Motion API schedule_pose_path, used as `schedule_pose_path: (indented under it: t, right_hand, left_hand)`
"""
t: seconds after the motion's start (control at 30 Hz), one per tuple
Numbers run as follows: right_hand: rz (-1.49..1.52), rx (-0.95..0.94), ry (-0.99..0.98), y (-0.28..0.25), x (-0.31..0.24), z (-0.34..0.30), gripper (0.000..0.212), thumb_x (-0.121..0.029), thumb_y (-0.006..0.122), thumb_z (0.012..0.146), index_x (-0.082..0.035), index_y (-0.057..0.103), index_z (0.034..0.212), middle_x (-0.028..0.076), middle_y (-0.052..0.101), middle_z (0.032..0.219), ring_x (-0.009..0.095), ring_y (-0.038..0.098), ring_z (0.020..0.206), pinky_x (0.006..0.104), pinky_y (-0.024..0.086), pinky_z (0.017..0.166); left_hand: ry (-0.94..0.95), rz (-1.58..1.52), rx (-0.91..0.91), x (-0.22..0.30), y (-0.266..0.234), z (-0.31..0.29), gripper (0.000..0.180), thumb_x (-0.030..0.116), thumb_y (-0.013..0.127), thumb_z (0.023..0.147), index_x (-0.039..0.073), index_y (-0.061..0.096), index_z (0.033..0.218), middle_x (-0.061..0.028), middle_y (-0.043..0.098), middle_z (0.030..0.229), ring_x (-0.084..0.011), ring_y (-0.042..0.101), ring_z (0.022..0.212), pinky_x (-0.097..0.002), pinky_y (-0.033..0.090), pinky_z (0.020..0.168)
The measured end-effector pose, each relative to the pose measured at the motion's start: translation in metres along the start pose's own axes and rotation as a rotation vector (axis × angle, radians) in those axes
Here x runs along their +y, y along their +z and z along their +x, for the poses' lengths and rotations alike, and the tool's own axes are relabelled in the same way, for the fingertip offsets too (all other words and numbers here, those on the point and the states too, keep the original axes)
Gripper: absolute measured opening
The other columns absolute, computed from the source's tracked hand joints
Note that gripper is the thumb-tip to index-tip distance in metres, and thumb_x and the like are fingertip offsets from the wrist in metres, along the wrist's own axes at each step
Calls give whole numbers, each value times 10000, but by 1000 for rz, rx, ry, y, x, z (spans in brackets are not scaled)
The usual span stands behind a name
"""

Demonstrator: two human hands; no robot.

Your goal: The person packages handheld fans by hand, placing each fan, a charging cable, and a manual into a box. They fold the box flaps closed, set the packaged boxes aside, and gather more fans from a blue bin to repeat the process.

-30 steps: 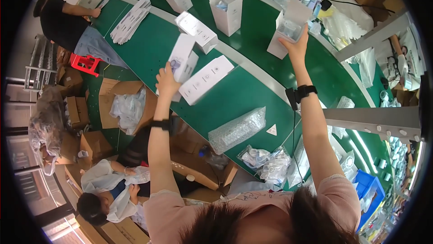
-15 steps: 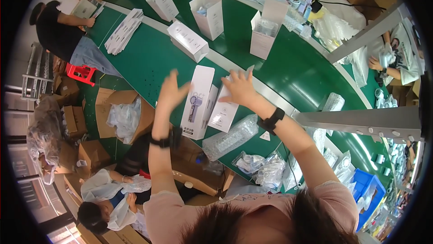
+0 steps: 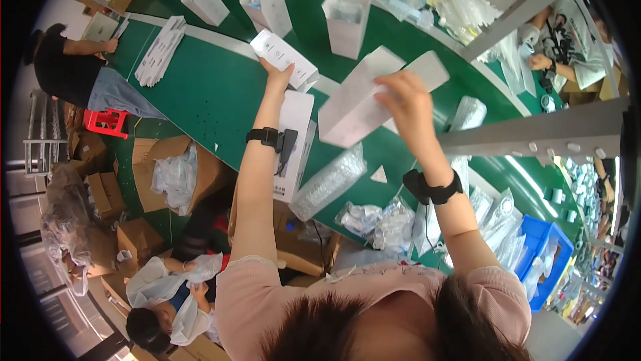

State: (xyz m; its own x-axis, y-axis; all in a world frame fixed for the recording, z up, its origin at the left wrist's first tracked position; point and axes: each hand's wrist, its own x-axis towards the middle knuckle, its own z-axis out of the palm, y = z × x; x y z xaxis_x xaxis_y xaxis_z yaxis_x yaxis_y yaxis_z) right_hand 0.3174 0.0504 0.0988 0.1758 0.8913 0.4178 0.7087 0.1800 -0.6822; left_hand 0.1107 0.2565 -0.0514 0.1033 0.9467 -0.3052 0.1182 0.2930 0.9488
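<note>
My left hand (image 3: 277, 74) grips the near end of a closed white carton (image 3: 284, 53). My right hand (image 3: 408, 99), blurred by motion, has its fingers bent at the edge of an open white carton (image 3: 352, 104), which is tilted with its flap spread to the right. Partly hidden by my left forearm, a printed white carton (image 3: 294, 117) lies on the green table (image 3: 210, 84). Close to it are a bubble-wrapped bundle (image 3: 330, 182) and a small white triangular piece (image 3: 379, 174).
Three open white cartons, one of them (image 3: 345, 24) nearest the middle, stand along the far side. Flat cartons (image 3: 160, 51) are stacked at left. A metal post (image 3: 534, 127) crosses on the right, above a blue bin (image 3: 544, 261). Co-workers are at left, lower left and far right.
My left hand has moved onto the closed carton, which has shifted. My right hand has raised and tilted a carton, whose flap now stands open. The view has shifted somewhat.
</note>
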Motion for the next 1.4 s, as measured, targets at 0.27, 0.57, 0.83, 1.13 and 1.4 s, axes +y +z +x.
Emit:
schedule_pose_path:
  t: [0.27, 0.57, 0.83, 1.13, 1.4]
  right_hand:
    - [277, 165, 13, -43, -17, -50, 240, 24, 677, 629, -9, 620, 860, 69, 557, 797, 230, 515, 750, 302, 415, 668]
    - [576, -279, -573, -41, -55, -61, 290, -9, 699, 616, -29, 616, 893, 89, 551, 890, 257, 506, 831, 324, 413, 739]
    - [288, -346, -339, 35, -17, -93, 466, -128, 701, 608, -70, 541, 1042, 95, 503, 1094, 278, 442, 1046, 429, 365, 882]
    - [-408, -585, -807, 125, 19, -136, 511, -140, 689, 544, -78, 503, 1016, 83, 482, 921, 241, 471, 916, 367, 396, 829]
    - [300, 58, 219, -26, 3, -106, 577, -127, 693, 589, -14, 452, 1101, 120, 505, 1029, 273, 504, 981, 382, 429, 817]
  left_hand:
    - [400, 578, 264, 4, 33, -67, 856, 119, 665, 737, 44, 87, 1365, -187, 309, 1315, -254, 400, 1155, -366, 297, 977]
    - [97, -39, -938, 120, -26, -250, 924, 403, 702, 655, 54, 200, 1348, -147, 412, 1259, -223, 403, 1162, -340, 317, 947]
    - [466, -324, -167, 81, -82, -301, 1012, 382, 702, 632, 73, 90, 1376, -145, 305, 1326, -249, 370, 1192, -357, 277, 978]
    - [629, -47, -159, 41, -98, -307, 968, 289, 688, 641, 125, 74, 1372, -113, 247, 1330, -247, 283, 1227, -393, 224, 1006]
    - [698, -275, -62, 65, -38, -289, 742, 158, 719, 622, 93, 263, 1205, -108, 263, 1243, -265, 309, 1173, -397, 262, 973]
